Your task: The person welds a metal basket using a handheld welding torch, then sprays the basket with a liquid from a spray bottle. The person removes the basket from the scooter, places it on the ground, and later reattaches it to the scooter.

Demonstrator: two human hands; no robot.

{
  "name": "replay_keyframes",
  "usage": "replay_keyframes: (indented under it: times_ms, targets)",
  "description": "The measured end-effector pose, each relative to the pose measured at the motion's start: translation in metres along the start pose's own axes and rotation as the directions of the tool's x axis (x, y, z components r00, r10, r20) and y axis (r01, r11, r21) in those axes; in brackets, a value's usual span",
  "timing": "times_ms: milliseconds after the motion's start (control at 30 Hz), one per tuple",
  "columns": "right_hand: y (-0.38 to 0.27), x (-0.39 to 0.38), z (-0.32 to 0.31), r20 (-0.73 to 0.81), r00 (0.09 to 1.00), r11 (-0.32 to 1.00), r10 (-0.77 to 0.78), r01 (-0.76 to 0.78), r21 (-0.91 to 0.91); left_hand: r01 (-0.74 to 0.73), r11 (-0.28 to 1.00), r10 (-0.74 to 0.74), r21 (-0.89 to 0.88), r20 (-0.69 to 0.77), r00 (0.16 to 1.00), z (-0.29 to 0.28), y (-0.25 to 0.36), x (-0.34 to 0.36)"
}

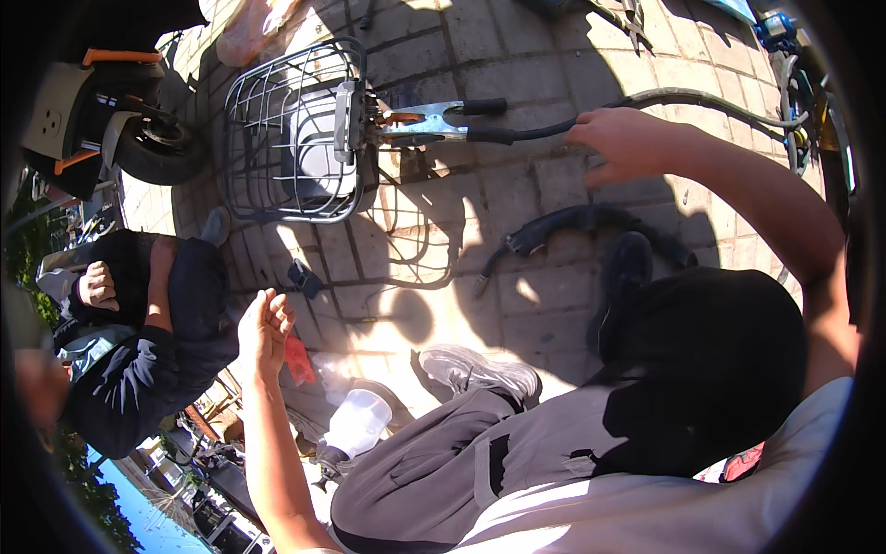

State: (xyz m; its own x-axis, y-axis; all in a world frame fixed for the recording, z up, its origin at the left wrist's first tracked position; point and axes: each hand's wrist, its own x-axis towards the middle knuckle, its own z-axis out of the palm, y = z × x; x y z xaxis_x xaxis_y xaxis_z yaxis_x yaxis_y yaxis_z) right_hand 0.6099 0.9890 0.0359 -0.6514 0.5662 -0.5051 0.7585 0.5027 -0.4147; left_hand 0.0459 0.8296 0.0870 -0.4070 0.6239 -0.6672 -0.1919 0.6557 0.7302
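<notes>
My right hand (pixel 623 143) is over a thick black cable (pixel 711 97), with thumb and fingers apart; the hand partly covers the cable. That cable runs to a metal spring clamp (pixel 429 120) with black grips and copper-coloured jaws. The jaws meet a small metal part beside a grey wire basket (pixel 242 138), which lies on the paving. Nearer the front, my left hand (pixel 265 331) is raised with its fingers curled in, and nothing shows in it. A black curved hose-like thing (pixel 563 224) rests on the ground below my right hand.
A person in dark clothes (pixel 138 369) sits at the left with one hand curled. Behind is a vehicle wheel (pixel 157 148). A whitish plastic container (pixel 358 420) stands by my grey shoe (pixel 475 371). Pliers (pixel 634 23) lie at the far edge, and cables bunch at the far right.
</notes>
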Motion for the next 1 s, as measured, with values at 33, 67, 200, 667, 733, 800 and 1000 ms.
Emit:
replay_keyframes:
  times_ms: [33, 67, 200, 667, 733, 800, 1000]
  targets:
    - [-0.002, -0.001, 0.01, -0.062, 0.998, 0.993, -0.009, 0.016, 0.118, -0.069, 0.997, 0.07, 0.023, -0.037, 0.997, 0.013, 0.015, 0.035]
    - [-0.004, 0.0, 0.022, -0.116, 0.993, 0.973, 0.006, 0.02, 0.228, -0.147, 0.988, 0.15, 0.036, -0.08, 0.986, 0.026, 0.028, 0.064]
    - [-0.012, 0.01, 0.079, -0.312, 0.949, 0.85, 0.036, 0.135, 0.51, -0.077, 0.994, 0.105, 0.083, -0.405, 0.909, 0.072, 0.046, 0.14]
    - [0.053, 0.008, 0.109, -0.173, 0.979, 0.561, 0.112, 0.081, 0.824, 0.184, 0.755, 0.191, 0.63, -0.479, 0.856, 0.088, 0.072, 0.158]
    - [0.057, 0.01, 0.111, -0.17, 0.98, 0.549, 0.098, 0.09, 0.831, 0.061, 0.692, 0.289, 0.719, -0.354, 0.89, 0.086, 0.07, 0.167]
    - [0.06, 0.012, 0.112, -0.151, 0.985, 0.534, 0.085, 0.083, 0.841, -0.07, 0.616, 0.39, 0.785, -0.226, 0.893, 0.082, 0.069, 0.174]
    - [0.066, 0.017, 0.111, -0.134, 0.988, 0.52, 0.072, 0.078, 0.851, -0.249, 0.782, 0.539, 0.571, -0.418, 0.731, 0.088, 0.064, 0.141]
